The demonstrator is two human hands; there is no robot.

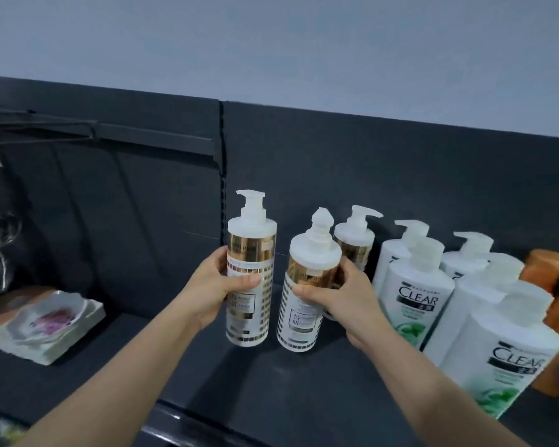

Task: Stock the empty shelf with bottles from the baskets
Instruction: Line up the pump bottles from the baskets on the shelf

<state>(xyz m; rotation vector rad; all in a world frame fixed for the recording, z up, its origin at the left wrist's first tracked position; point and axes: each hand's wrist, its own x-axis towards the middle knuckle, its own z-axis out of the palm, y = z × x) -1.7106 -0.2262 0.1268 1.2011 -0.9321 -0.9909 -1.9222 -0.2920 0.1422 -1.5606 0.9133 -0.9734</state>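
Observation:
My left hand (218,287) grips a white and gold pump bottle (250,253) around its middle, upright over the dark shelf (207,375). My right hand (339,295) grips a second white and gold pump bottle (307,285) just to its right, tilted slightly toward me. Behind that one a third gold bottle (355,240) stands on the shelf. To the right stand several white and green CLEAR pump bottles (417,301) in rows. I cannot tell whether the two held bottles touch the shelf board.
A stack of white packets with a pink print (49,321) lies at the shelf's left end. Orange bottles (546,269) stand at the far right behind the CLEAR bottles. A dark back panel (368,175) rises behind the shelf. Bare shelf board lies between the packets and my left hand.

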